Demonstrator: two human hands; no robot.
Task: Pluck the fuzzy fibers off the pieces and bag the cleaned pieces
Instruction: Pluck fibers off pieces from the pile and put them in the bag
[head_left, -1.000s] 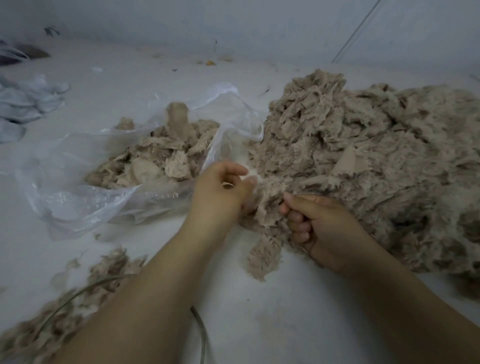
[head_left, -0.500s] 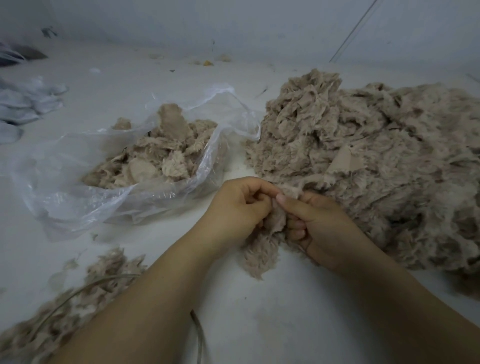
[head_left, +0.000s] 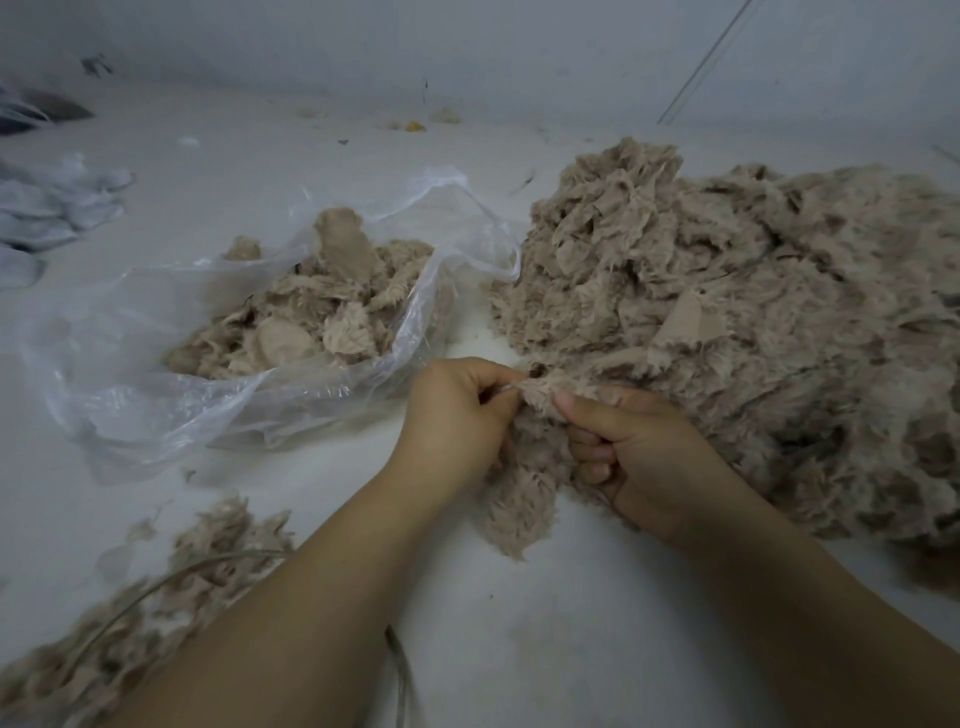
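A beige fuzzy fabric piece (head_left: 519, 499) hangs between my two hands, its lower end resting on the white surface. My left hand (head_left: 452, 421) pinches fibers at the piece's top edge with thumb and forefinger. My right hand (head_left: 639, 452) grips the same piece from the right, fingers curled round it. A clear plastic bag (head_left: 130, 395) lies open at the left and holds several beige pieces (head_left: 317, 322). A large heap of fuzzy pieces (head_left: 727, 322) fills the right side, just behind my right hand.
A loose pile of plucked fibers (head_left: 208, 551) lies at the lower left, with a thin cable (head_left: 171, 577) across it. White cloth items (head_left: 47, 213) sit at the far left. A wall (head_left: 467, 47) runs along the back.
My left hand came back from near the bag to the piece and now pinches its top edge. Both hands closed together on the piece. The right hand stayed in place.
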